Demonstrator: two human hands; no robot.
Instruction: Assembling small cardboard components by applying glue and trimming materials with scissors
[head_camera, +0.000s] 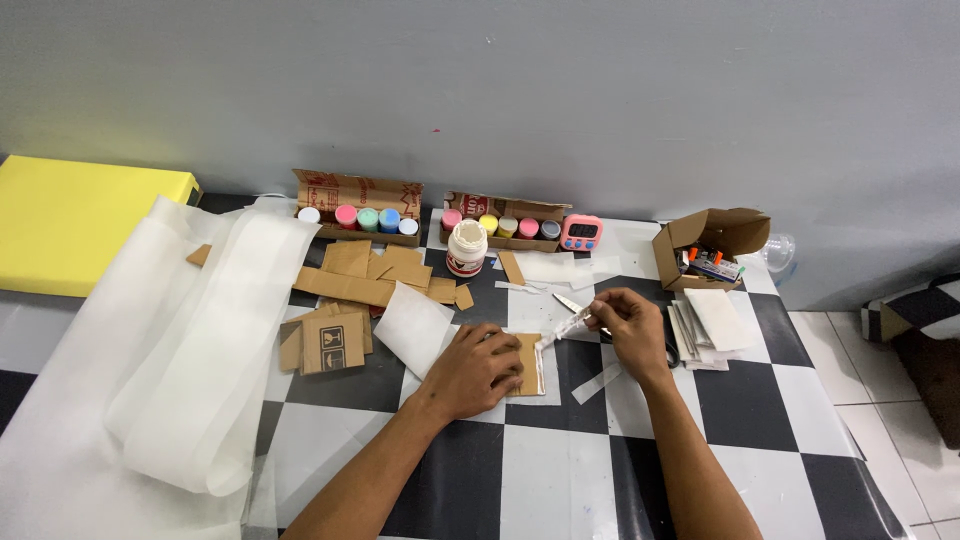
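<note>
A checkered table (560, 480) fills the view, with a long white sheet (190, 340) draped over its left side and a yellow block (70, 225) at the far left. 2 forearms reach in from the bottom edge, angled up toward the middle. Along the wall stand 2 open boxes of paint pots (362, 215) (505, 225), a white glue jar (466, 248) and a pink timer (581, 232). An open carton (712, 243) sits at the right, with a paper stack (708, 325) in front of it. Cardboard scraps (345, 290) lie scattered left of centre.

The left hand (478, 368) lies palm down, wrist bent slightly, fingers spread loosely and pressing a small cardboard piece (527, 362) flat on the table. The piece sits at the table's middle, mostly under the fingers, its right edge showing.

The right hand (628, 325) hovers just right of it, knuckles up, fingers curled together and pinching a crumpled white strip (563, 328) that runs from the fingertips down to the piece's upper right corner. A small paper strip (597, 383) lies below the right wrist.
</note>
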